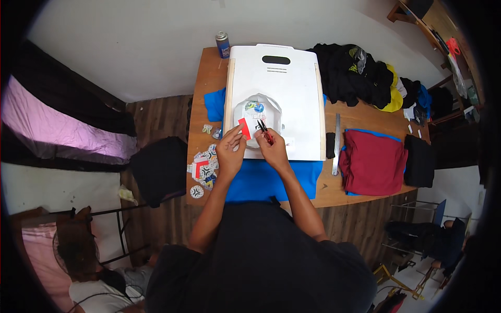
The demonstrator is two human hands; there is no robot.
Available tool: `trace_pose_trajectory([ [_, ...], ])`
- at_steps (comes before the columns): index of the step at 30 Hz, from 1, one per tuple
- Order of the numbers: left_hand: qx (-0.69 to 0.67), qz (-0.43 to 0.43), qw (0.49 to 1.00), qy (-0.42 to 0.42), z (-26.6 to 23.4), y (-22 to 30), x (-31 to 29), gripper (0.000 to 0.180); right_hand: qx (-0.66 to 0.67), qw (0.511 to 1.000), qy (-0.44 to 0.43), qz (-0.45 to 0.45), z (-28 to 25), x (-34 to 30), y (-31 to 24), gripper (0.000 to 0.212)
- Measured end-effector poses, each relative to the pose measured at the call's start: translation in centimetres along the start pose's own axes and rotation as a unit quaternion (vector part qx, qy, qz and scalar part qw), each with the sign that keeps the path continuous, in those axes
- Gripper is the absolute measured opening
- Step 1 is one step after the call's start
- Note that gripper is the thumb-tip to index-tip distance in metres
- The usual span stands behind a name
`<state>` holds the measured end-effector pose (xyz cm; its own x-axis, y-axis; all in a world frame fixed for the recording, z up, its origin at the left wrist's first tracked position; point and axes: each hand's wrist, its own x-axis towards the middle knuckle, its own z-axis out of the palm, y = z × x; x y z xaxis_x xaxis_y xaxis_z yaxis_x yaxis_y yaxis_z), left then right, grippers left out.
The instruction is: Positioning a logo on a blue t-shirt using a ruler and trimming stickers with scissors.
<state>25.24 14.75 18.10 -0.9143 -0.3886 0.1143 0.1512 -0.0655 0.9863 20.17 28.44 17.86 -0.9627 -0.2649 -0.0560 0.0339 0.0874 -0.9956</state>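
You've got the small red piece (243,128) up in your L hand (230,153), over the lower part of the white board (302,104), approx. level w/ the scissors (266,132) & just left of them. Prob. v. light & thin, like card or film: should bend or crease if squeezed hard, maybe a bit slick, so a flat pinch near an edge, w/ the rest sticking out, looks the best hold. Your L thumb & fingertips are nearly closed, pinching its lower L side; the other fingers are loosely curled. Your R hand (273,151) is wrapped round the red handles, black blades pointing up & away from you; can't tell exact blade gap. Scissors prob. stiff & heavier, so grip handles only, clear of the tips.
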Motion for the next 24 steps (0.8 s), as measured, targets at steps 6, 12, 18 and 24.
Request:
trace_pose_trajectory([
  [6,0.006,0.018,1.000,-0.002,0.4,0.5,-0.2,0.040,0.041,0.999,-0.006,0.000,0.3,0.2,1.3,0.022],
  [12,0.027,0.026,0.999,-0.004,0.3,0.4,-0.2,0.040,0.098,0.995,-0.019,-0.009,0.6,-0.2,0.5,0.016],
  [18,0.032,0.028,0.999,-0.002,0.3,0.2,-0.1,0.040,0.042,0.999,-0.006,-0.004,0.1,-0.2,0.4,0.016],
  [24,0.031,0.018,0.999,0.006,0.1,0.2,0.2,0.039,0.048,0.998,0.014,0.023,-0.1,0.4,0.3,0.020],
])
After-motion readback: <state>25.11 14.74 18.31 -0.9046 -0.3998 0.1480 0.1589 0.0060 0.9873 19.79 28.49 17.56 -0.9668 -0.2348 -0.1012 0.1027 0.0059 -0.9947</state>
